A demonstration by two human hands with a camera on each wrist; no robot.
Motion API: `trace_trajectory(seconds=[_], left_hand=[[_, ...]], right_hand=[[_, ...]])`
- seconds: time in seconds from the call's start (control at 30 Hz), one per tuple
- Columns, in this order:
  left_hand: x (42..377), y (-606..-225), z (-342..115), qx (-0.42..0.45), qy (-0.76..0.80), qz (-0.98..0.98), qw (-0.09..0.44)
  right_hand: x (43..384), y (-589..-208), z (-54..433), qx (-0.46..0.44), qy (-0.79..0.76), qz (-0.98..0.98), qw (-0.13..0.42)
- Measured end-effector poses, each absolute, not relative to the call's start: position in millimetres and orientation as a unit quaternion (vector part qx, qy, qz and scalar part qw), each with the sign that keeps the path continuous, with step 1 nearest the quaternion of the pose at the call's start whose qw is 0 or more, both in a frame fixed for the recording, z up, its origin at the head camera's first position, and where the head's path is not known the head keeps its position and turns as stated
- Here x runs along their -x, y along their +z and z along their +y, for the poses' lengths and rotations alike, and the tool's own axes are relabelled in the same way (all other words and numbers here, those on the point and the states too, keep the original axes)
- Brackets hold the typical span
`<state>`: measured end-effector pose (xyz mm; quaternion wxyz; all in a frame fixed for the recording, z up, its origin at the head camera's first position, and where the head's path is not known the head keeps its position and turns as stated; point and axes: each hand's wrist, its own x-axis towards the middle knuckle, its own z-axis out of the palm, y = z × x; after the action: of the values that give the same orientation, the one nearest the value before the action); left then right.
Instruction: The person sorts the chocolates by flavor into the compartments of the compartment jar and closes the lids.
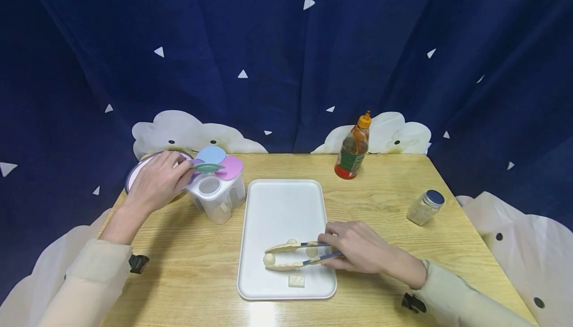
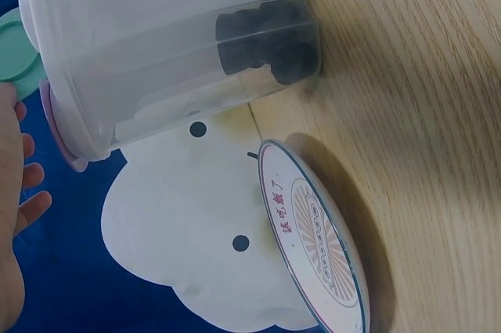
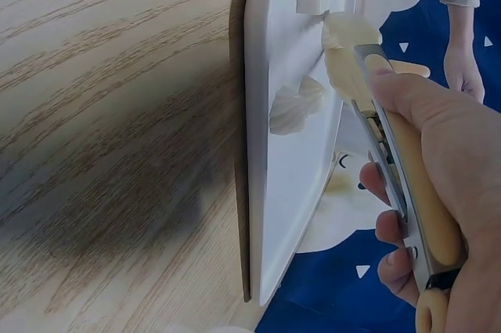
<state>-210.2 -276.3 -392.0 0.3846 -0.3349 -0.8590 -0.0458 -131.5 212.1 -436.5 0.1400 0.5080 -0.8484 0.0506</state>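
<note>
My left hand [image 1: 163, 177] pinches the rim of a green flip lid [image 1: 208, 167], raised over a round opening of a clear container [image 1: 220, 205] with compartments. Blue [image 1: 211, 154] and pink [image 1: 231, 167] lids cover other compartments. In my right hand [image 1: 358, 247] I grip steel tongs [image 1: 309, 261] with cream-coloured tips, low over a white tray [image 1: 284, 210]. One pale round piece [image 1: 269, 259] sits between the tong tips. More pale pieces lie on the tray, among them a square one [image 1: 296, 281] at the near side and a ridged one [image 3: 296, 107].
A decorated plate [image 2: 313, 231] stands left of the container, partly behind my left hand in the head view. Dark pieces [image 2: 270, 41] lie inside the container. At the back is a sauce bottle [image 1: 352, 150]; a blue-capped jar [image 1: 424, 208] stands on the right.
</note>
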Motion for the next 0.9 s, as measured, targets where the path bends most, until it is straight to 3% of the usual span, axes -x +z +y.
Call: trace_trajectory(seconds=[0.5,0.9], left_hand=[[210,-391,-276,0.333,-0.049,-0.862,0.378],[209,-390,-275,0.338,-0.046,-0.859,0.383]], right_hand=[[136,-432,210,-0.511,0.040,-0.845,0.151],[153,-399,198,-0.478,0.078,-0.856,0.179]])
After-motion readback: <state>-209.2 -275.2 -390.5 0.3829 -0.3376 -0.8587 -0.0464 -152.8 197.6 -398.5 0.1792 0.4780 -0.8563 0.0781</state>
